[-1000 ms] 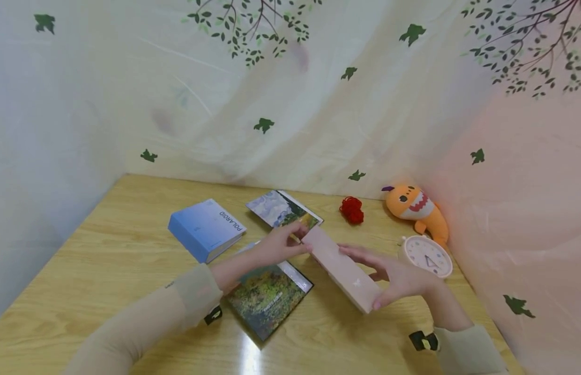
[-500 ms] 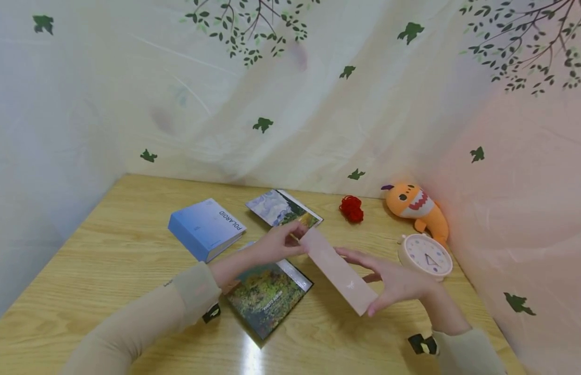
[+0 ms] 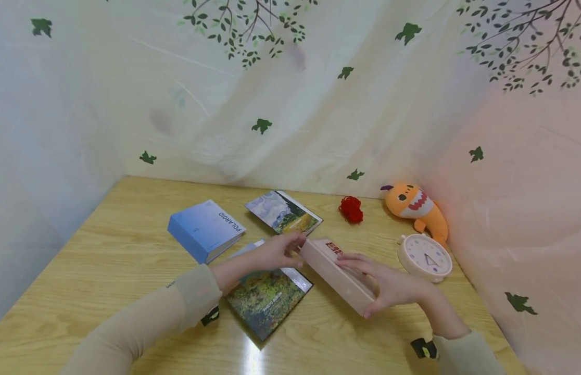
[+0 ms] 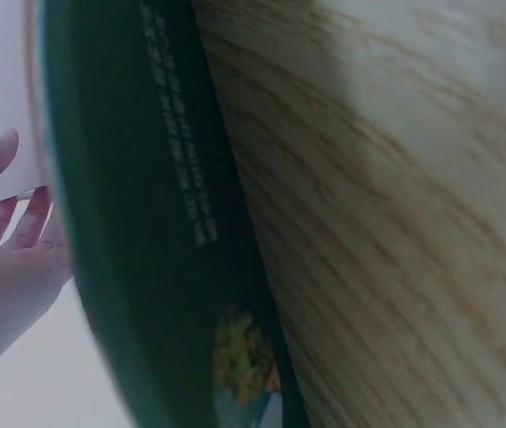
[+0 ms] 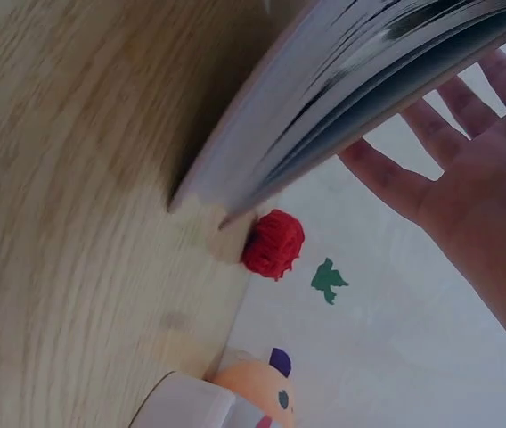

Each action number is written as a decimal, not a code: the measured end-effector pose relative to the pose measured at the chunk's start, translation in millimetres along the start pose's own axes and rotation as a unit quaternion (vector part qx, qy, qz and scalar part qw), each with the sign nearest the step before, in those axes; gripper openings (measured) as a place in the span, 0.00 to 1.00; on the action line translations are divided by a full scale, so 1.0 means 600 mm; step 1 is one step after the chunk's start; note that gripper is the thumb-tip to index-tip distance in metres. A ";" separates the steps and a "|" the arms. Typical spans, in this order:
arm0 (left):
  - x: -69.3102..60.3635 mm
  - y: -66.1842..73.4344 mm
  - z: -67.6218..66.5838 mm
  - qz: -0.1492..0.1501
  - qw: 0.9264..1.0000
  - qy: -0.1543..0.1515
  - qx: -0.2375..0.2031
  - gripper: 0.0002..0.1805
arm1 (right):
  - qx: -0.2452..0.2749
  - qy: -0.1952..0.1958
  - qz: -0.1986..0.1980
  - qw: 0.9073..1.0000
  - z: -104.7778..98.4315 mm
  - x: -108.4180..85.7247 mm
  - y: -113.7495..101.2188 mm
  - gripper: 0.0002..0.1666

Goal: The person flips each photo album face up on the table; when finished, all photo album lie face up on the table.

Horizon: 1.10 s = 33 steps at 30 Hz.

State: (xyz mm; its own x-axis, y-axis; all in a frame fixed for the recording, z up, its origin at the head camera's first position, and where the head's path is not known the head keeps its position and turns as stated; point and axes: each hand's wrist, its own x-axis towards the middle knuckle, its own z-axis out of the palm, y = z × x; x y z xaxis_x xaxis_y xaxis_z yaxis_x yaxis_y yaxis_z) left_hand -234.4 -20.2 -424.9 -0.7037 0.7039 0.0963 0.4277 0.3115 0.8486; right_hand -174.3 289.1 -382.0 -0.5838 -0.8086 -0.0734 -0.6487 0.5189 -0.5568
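Observation:
A thick pink book [image 3: 337, 276] stands tilted on its edge in the middle of the table, a red label on its cover. My left hand [image 3: 276, 252] is at its far-left end, thumb and fingers about the corner; the left wrist view shows the thumb beside the pink surface. My right hand [image 3: 393, 281] grips the nearer end, thumb low at the corner and fingers over the cover. In the right wrist view, pages [image 5: 360, 98] show, slightly fanned. Under my left forearm lies a photo album [image 3: 267, 307] with a painted landscape cover.
Left of the hands lies a blue Polaroid book [image 3: 206, 226]. Behind them is another painting-covered album [image 3: 283, 208]. Red yarn [image 3: 351, 209], an orange plush shark [image 3: 417, 208] and a pink alarm clock [image 3: 426, 258] stand to the right. A printed curtain [image 3: 215, 130] hangs behind.
The pink book has tipped, so its cover with the red label now shows beside the spine. Both hands have shifted slightly with it. The other objects stay put.

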 end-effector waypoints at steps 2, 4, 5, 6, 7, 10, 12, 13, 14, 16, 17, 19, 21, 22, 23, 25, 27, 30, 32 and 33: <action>0.000 -0.002 0.000 0.003 1.000 -0.011 0.020 0.32 | -0.011 0.001 0.001 1.000 0.002 -0.002 0.008 0.60; 0.001 -0.004 0.000 0.011 0.999 -0.019 0.048 0.34 | -0.023 0.004 0.000 1.000 0.004 -0.002 0.014 0.59; 0.001 -0.005 0.000 0.018 0.998 -0.021 0.063 0.35 | -0.028 0.006 0.002 1.000 0.005 -0.002 0.016 0.59; 0.002 -0.005 0.000 0.021 0.997 -0.024 0.075 0.36 | -0.031 0.007 0.002 0.999 0.005 -0.002 0.018 0.59; 0.003 -0.005 0.001 0.024 0.996 -0.026 0.084 0.36 | -0.034 0.007 0.001 0.999 0.006 -0.002 0.019 0.59; 0.005 -0.006 0.003 0.020 0.995 -0.037 0.091 0.38 | -0.028 0.005 0.016 0.999 0.007 -0.002 0.023 0.58; 0.007 -0.006 0.005 0.004 0.996 -0.050 0.069 0.40 | -0.017 0.003 0.028 0.999 0.008 -0.004 0.025 0.57; 0.007 -0.007 0.006 -0.007 0.997 -0.057 0.055 0.41 | -0.012 0.002 0.037 0.999 0.009 -0.005 0.027 0.56; 0.008 -0.007 0.006 -0.018 0.997 -0.065 0.040 0.43 | -0.008 0.002 0.045 0.999 0.009 -0.006 0.029 0.56; 0.008 -0.008 0.009 -0.039 0.996 -0.078 0.008 0.46 | -0.010 0.001 0.055 0.998 0.012 -0.008 0.033 0.57; 0.007 -0.008 0.009 -0.047 0.995 -0.083 -0.004 0.47 | -0.013 0.002 0.059 0.998 0.013 -0.008 0.034 0.58; 0.006 -0.008 0.010 -0.059 0.994 -0.093 -0.023 0.50 | -0.022 0.002 0.065 0.998 0.015 -0.009 0.038 0.58; 0.005 -0.009 0.012 -0.060 0.992 -0.102 -0.031 0.52 | -0.032 0.003 0.068 0.997 0.017 -0.009 0.041 0.58; 0.005 -0.008 0.012 -0.060 0.992 -0.106 -0.036 0.52 | -0.031 0.003 0.072 0.997 0.018 -0.009 0.042 0.58; 0.005 -0.009 0.012 -0.058 0.991 -0.112 -0.036 0.53 | -0.032 0.003 0.076 0.997 0.018 -0.009 0.043 0.57; 0.005 -0.012 0.012 -0.055 0.990 -0.123 -0.029 0.54 | -0.036 0.003 0.085 0.996 0.019 -0.008 0.043 0.57; 0.007 -0.013 0.012 -0.051 0.990 -0.130 -0.018 0.54 | -0.040 0.003 0.094 0.995 0.019 -0.007 0.043 0.56; 0.009 -0.017 0.012 -0.051 0.989 -0.138 0.003 0.54 | -0.057 0.002 0.103 0.993 0.020 -0.004 0.043 0.56; 0.010 -0.018 0.011 -0.048 0.989 -0.141 0.012 0.54 | -0.067 0.002 0.104 0.992 0.021 -0.001 0.042 0.55; 0.010 -0.019 0.011 -0.046 0.989 -0.142 0.017 0.55 | -0.071 0.002 0.103 0.992 0.022 0.000 0.042 0.55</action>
State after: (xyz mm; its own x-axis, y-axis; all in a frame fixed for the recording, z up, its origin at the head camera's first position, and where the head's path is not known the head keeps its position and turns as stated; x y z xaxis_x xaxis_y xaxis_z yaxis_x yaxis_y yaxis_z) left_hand -239.8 -15.5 -437.3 -0.5545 0.8213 -0.1345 0.3915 0.4000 0.8287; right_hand -184.2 298.7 -406.7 -0.7133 -0.6800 -0.1696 -0.5775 0.7074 -0.4075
